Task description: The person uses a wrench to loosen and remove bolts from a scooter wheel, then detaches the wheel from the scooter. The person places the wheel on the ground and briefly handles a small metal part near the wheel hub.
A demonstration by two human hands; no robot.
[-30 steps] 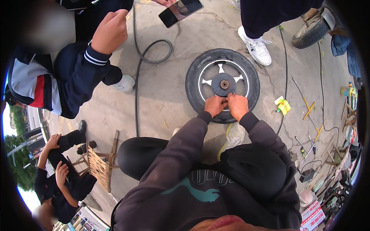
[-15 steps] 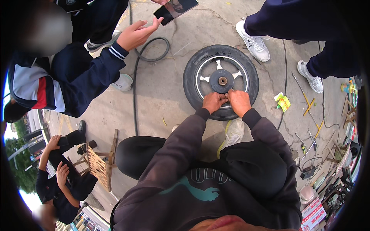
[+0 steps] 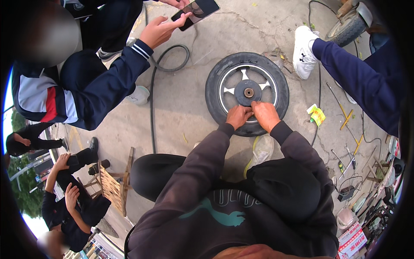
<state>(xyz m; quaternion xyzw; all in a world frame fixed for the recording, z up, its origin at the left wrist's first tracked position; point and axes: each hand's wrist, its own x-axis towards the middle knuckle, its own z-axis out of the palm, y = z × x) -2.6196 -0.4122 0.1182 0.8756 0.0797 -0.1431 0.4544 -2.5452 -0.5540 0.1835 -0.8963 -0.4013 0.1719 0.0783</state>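
A wheel with a black tyre (image 3: 214, 77) and a dark spoked rim lies flat on the ground in front of me. At its centre is a round dark hub (image 3: 244, 88) with a brownish metal bush (image 3: 249, 92) in the middle. My left hand (image 3: 239, 116) and my right hand (image 3: 265, 115) meet over the near part of the rim, just below the hub. Both have their fingers closed in a pinch, fingertips close together. Whatever lies between them is too small or hidden to make out.
At the left, a person holds a phone (image 3: 196, 13) near a coiled black hose (image 3: 188, 56). Someone's white shoe (image 3: 304, 52) stands beyond the wheel's right side. A yellow packet (image 3: 317, 114), long-handled tools (image 3: 346, 118) and a wooden stool (image 3: 113, 185) are around me. Another tyre (image 3: 348, 29) shows at the far right.
The person at the right has shifted a leg, uncovering another tyre. The phone-holder's hand has moved slightly right and up. My hands stay at the rim, my right fingers slightly shifted.
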